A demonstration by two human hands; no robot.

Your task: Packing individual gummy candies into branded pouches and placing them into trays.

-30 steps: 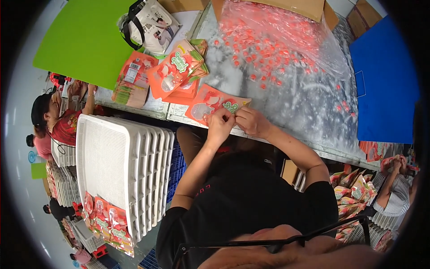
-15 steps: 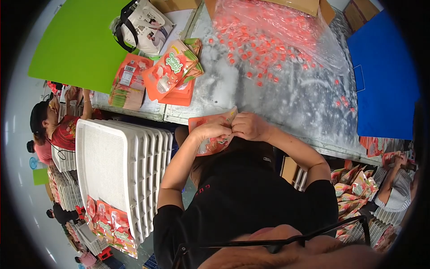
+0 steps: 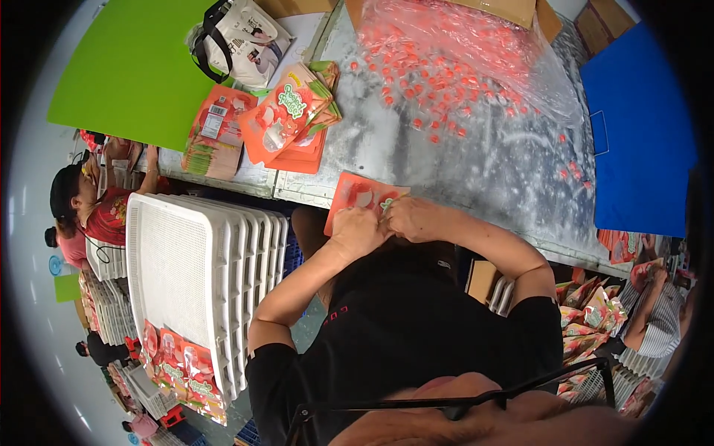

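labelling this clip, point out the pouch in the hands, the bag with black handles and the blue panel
Pouch [image 3: 357, 196], head view, on its printed face
Bag [image 3: 253, 46], head view, on its white side
Blue panel [image 3: 639, 134], head view, middle of its face

The grey, mottled table [image 3: 483, 175] is flanked by a green panel [image 3: 141, 74] on the left and a blue panel [image 3: 639, 134] on the right. Greyish floor [image 3: 301, 331] is glimpsed below. The pale wall [image 3: 37, 163], far left, is streaked with brightness, possibly cast by lamps.
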